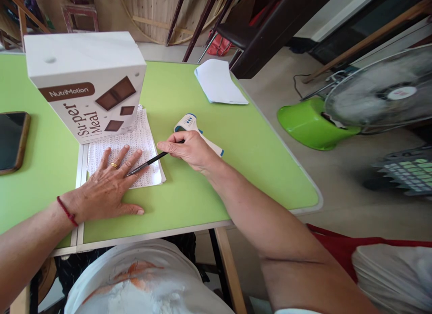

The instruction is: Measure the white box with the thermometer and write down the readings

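My left hand point(111, 183) lies flat with its fingers spread, partly on a sheaf of handwritten paper point(148, 163) and partly on the green table point(199, 192). In my right hand point(189, 150) is a black pen point(153, 159), pinched near its upper end and slanting down to the left. The pen's lower end reaches the fingers of my left hand. Just behind my right hand lies a white and blue infrared thermometer point(187, 121), partly covered by the hand. A white NutriMotion box point(91, 89) stands upright on the far part of the paper and hides some of it.
At the left edge lies a phone point(13, 141) in a brown case. Folded white sheets point(219, 82) rest near the far right corner. Beyond the table's right edge, a large fan point(381, 91) and a green plastic stool point(313, 125) stand on the floor.
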### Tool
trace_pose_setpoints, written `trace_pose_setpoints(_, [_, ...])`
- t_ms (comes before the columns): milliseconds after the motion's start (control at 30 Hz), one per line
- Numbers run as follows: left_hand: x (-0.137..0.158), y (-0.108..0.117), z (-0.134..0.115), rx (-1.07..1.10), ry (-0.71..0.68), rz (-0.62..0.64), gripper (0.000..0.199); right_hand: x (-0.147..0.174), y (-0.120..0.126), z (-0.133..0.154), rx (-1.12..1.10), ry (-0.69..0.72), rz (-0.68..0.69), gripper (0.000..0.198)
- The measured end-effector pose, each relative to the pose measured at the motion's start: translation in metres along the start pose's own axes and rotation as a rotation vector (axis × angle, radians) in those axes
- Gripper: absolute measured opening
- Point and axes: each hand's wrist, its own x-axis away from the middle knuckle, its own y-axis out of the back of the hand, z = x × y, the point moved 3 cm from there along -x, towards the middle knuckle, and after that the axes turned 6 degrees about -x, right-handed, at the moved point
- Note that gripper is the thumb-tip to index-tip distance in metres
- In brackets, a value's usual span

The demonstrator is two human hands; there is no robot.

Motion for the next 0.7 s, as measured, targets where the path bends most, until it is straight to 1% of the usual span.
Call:
trace_pose_setpoints(367, [0.0011,-0.0007,-0.0002,0.005,0.005,-0.002,0.091,-0.002,-0.0021,-0.0028,-0.192,0.008,0.042,0.048])
trace_pose_setpoints(600, [0.0011,0.0002,0.0,0.017,0.013,-0.026,0.091,-0.0034,-0.0006,-0.0045,-0.194,0.043,0.063,0.046])
trace_pose_setpoints(700, [0.0019,-0.0007,0.0011,0.034,0.023,-0.043,0.092,-0.0038,0.0011,-0.0044,-0.229,0.055,0.051,0.044])
